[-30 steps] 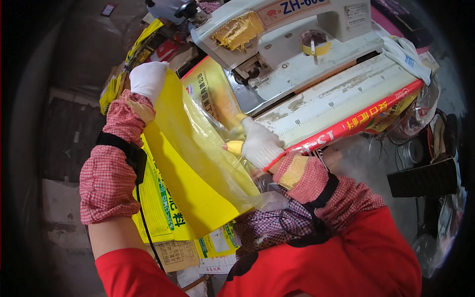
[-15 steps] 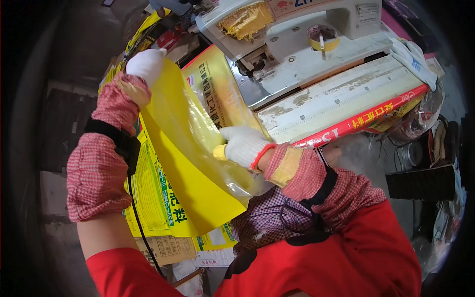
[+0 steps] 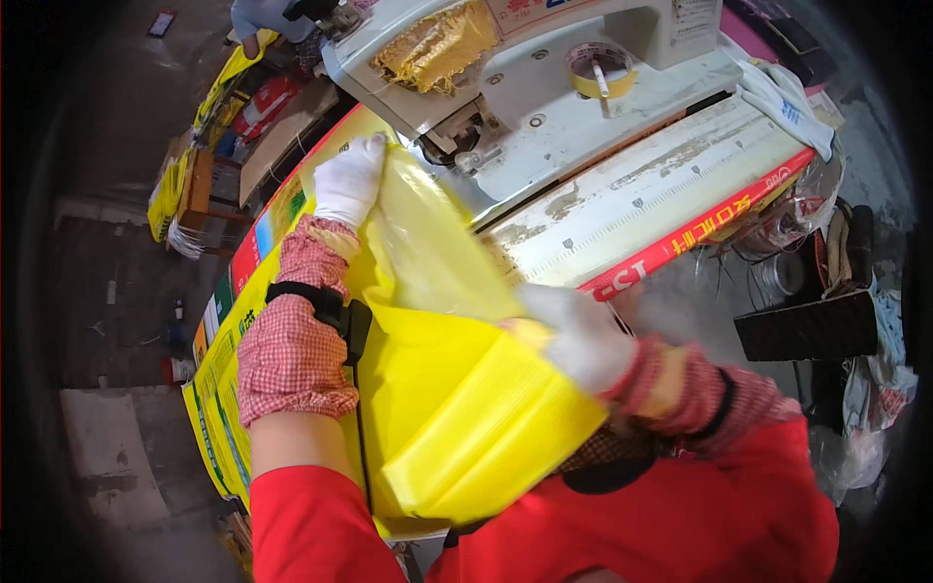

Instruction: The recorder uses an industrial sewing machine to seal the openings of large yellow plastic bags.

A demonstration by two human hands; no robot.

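Note:
A large yellow woven sack (image 3: 457, 389) with a clear plastic liner (image 3: 428, 228) showing at its mouth lies across my lap and the table edge. My left hand (image 3: 350, 180), in a white glove, is closed on the sack's far edge, close to the sewing machine's (image 3: 544, 117) needle end. At the near right corner of the mouth, my gloved right hand (image 3: 583, 335) pinches the sack's edge. That hand is blurred by motion, and its fingertips are partly hidden behind the yellow material. The sack's mouth is spread between both hands.
A roll of yellow tape (image 3: 601, 73) rests on the machine's bed. Along the table's front edge runs a red printed strip (image 3: 700, 228). At the far left a person (image 3: 277, 19) works near more yellow sacks (image 3: 173, 194). A dark box (image 3: 807, 325) stands right.
My left hand has moved right with the sack's edge, toward the machine's needle end. My right hand has shifted right and slightly nearer, drawing the sack's near side with it.

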